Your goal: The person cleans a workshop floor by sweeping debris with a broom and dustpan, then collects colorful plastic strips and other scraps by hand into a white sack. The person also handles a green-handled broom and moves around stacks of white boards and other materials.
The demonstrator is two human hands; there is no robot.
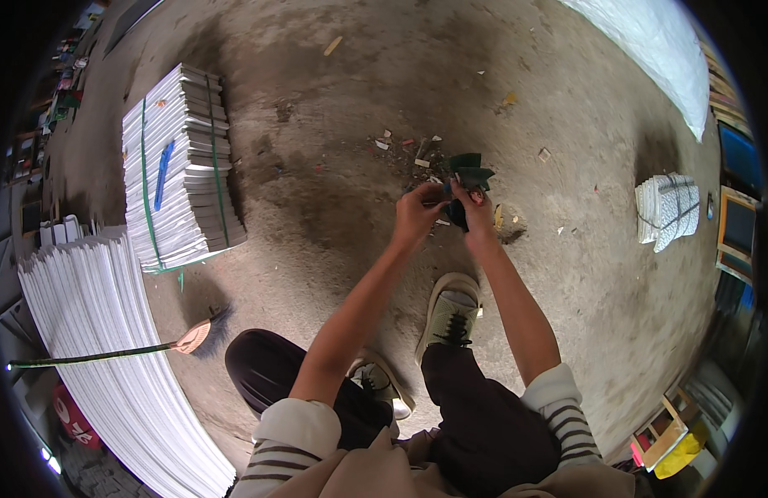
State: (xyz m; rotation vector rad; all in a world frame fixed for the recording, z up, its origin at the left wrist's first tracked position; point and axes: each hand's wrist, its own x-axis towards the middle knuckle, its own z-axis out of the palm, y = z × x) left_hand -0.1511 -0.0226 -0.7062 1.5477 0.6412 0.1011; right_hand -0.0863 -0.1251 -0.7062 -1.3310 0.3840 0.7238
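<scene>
Out in front of me, above the concrete floor, both my hands meet at a dark green, folded, strip-like thing (pixel 474 177). I cannot make out its exact kind. My right hand (pixel 479 214) is closed round it, with flat green ends standing out above the fingers and a dark part showing below. At its left side, my left hand (pixel 417 216) is bent with fingers pinched together, close to the dark bundle. Whatever lies between those fingertips is too small to name. Just beyond the hands, a small heap of litter (pixel 409 148) lies on the floor.
To the left stands a strapped stack of white sheets (pixel 180 166), with a long white stack (pixel 118 332) nearer me. A broom (pixel 193 336) lies across that one. On the right are a small tied bundle (pixel 668 207), a white plastic sheet (pixel 650 50) and wooden frames (pixel 737 232).
</scene>
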